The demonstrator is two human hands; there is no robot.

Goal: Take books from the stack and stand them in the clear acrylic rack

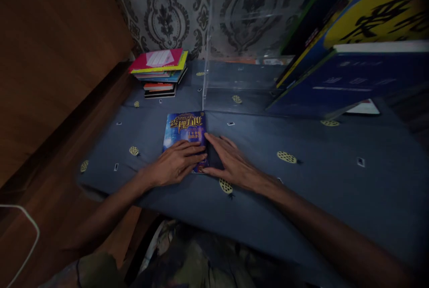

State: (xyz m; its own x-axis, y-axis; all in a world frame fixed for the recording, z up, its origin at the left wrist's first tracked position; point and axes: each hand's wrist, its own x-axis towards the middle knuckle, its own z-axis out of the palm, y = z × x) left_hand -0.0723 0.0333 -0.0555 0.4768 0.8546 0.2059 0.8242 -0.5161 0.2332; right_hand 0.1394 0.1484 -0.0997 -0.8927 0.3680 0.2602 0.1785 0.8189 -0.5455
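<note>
A blue book (185,130) with gold lettering lies flat on the blue cloth-covered table (301,176), its title upside down to me. My left hand (174,163) rests palm down on the book's near half, fingers spread. My right hand (229,160) lies flat at the book's right edge, fingertips touching its side, thumb near the lower corner. Neither hand grips the book; it stays flat on the cloth.
A stack of several colourful books (160,73) sits at the back left. A clear acrylic stand (234,55) stands behind the book. Large blue and yellow books (351,42) lean at the right. A wooden panel (50,55) borders the left.
</note>
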